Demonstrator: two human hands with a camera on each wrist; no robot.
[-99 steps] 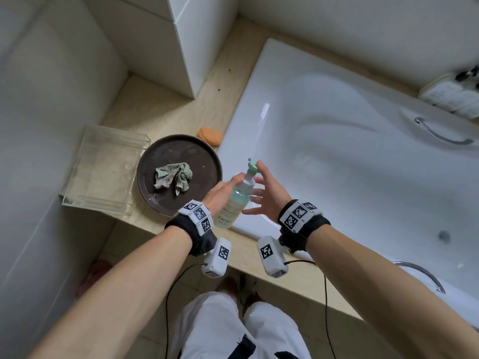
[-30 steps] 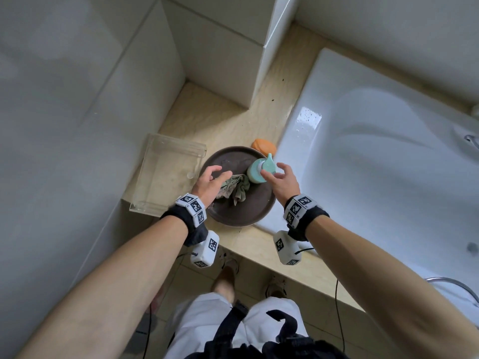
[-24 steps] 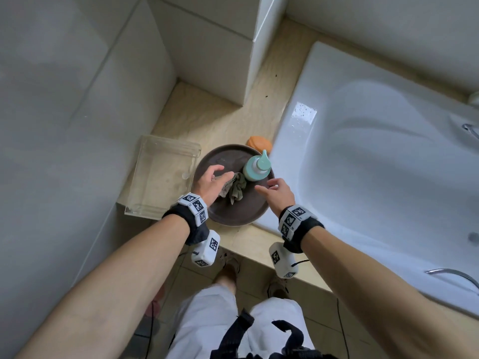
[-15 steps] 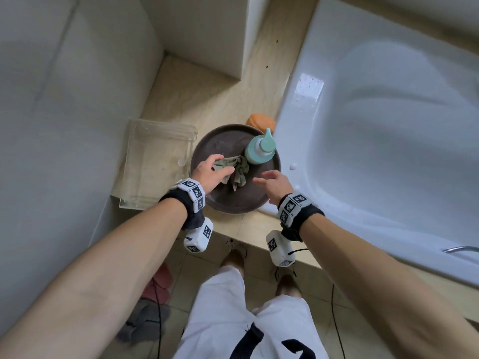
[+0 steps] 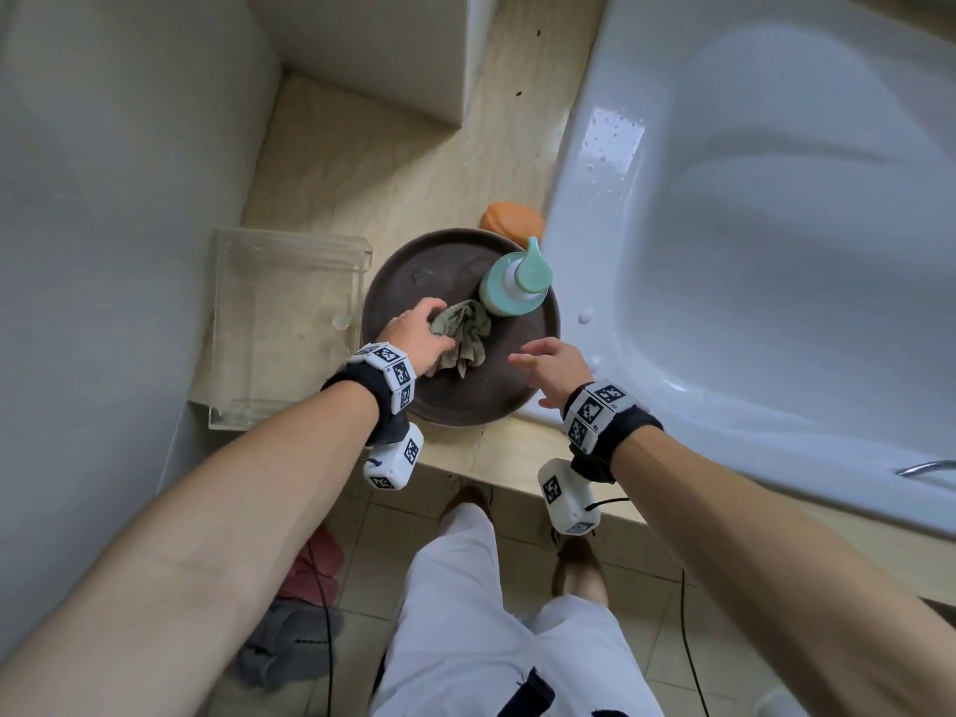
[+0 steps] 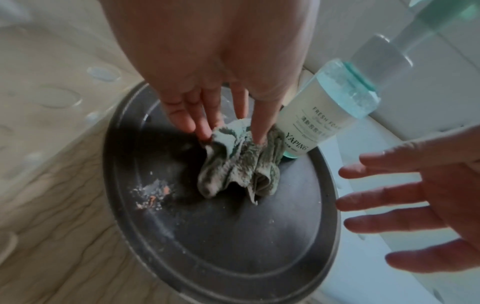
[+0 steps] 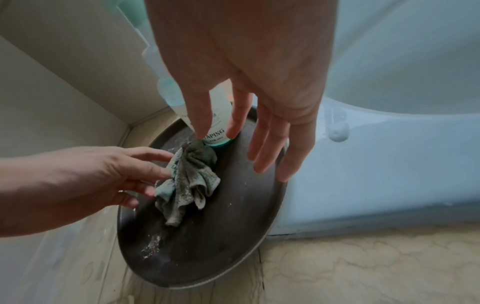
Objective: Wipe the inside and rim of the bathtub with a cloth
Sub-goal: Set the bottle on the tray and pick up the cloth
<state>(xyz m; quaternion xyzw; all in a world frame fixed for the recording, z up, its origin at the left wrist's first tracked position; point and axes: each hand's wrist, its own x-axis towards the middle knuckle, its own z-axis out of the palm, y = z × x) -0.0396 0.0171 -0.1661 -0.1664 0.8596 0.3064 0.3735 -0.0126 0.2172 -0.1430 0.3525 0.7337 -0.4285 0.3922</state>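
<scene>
A crumpled grey-green cloth [image 5: 465, 333] [image 6: 239, 168] [image 7: 189, 179] lies on a round dark tray [image 5: 465, 401] [image 6: 221, 236] [image 7: 207, 236] on the beige ledge. My left hand [image 5: 419, 333] [image 6: 231, 137] [image 7: 155, 170] pinches the cloth's upper part between thumb and fingers. A teal pump bottle [image 5: 514, 284] [image 6: 324, 115] [image 7: 217, 135] stands upright on the tray, touching the cloth. My right hand [image 5: 538, 354] [image 6: 389, 205] [image 7: 246, 144] hovers over the tray's right edge, fingers spread and empty. The white bathtub [image 5: 776, 225] fills the right side; drops sit on its rim [image 5: 584, 199].
A clear plastic box [image 5: 284, 323] sits left of the tray. An orange soap bar [image 5: 512, 219] lies behind it. A white tiled column [image 5: 372, 44] stands at the ledge's back. A metal grab handle [image 5: 926, 467] shows on the tub's near side.
My right hand set the bottle upright on the tray, let go and drew back toward me. My left hand moved onto the cloth and closed its fingers on it.
</scene>
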